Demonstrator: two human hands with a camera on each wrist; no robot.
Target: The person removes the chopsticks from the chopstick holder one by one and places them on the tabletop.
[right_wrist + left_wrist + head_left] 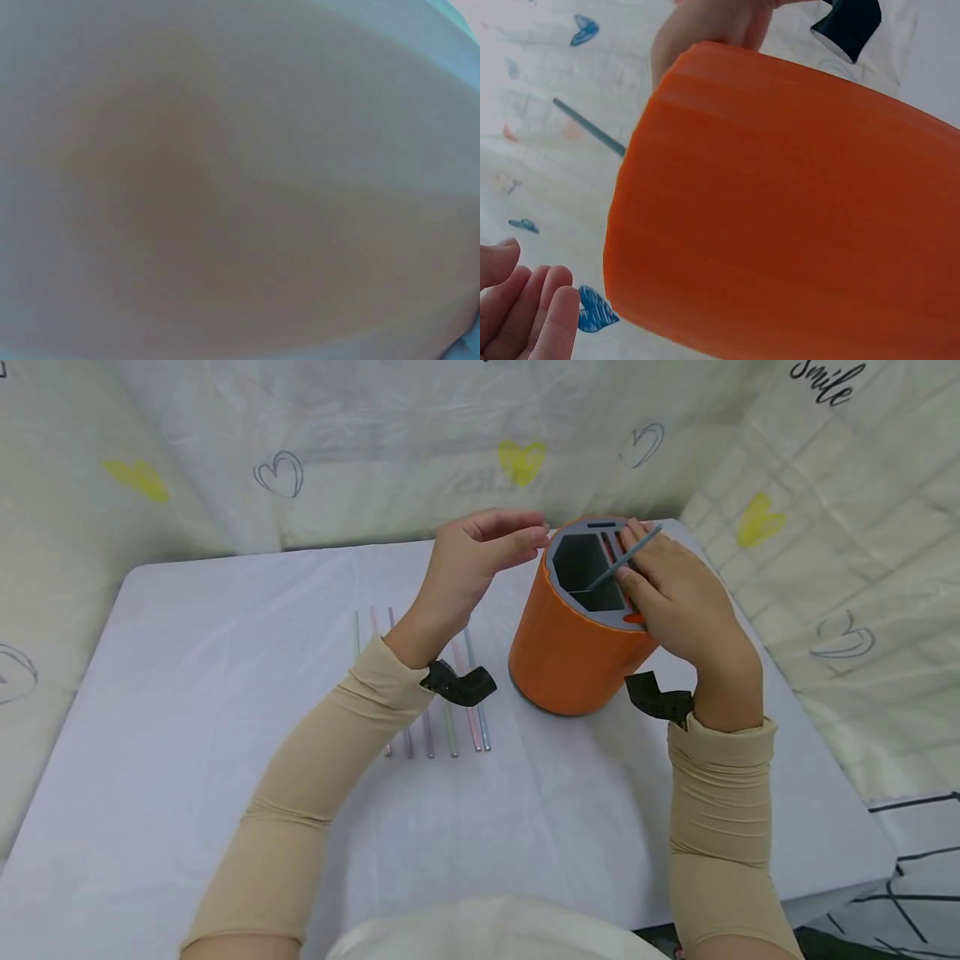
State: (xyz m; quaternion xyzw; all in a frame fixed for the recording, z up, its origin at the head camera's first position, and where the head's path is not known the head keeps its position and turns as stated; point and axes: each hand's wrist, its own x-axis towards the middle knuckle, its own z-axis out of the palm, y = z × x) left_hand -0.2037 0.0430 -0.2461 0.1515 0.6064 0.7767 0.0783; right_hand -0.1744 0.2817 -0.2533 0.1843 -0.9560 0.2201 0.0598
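Note:
An orange cylindrical holder [577,652] stands upright toward the back right of the table, its grey top [581,610] divided into compartments and slots. A thin blue-grey stick [611,570] leans with its lower end in the large compartment. My right hand [682,593] rests on the right part of the top, fingers stretched forward and thumb near the compartment edge. The stick crosses in front of it. Left of the rim hovers my left hand [480,556], fingers extended and nothing visible in them. In the left wrist view its fingers [547,307] are apart from the holder.
Several thin translucent coloured sticks [452,735] lie side by side on the white table [225,693], partly hidden under my left forearm. A patterned curtain [397,468] hangs behind the table. The right wrist view holds only a blurred close surface.

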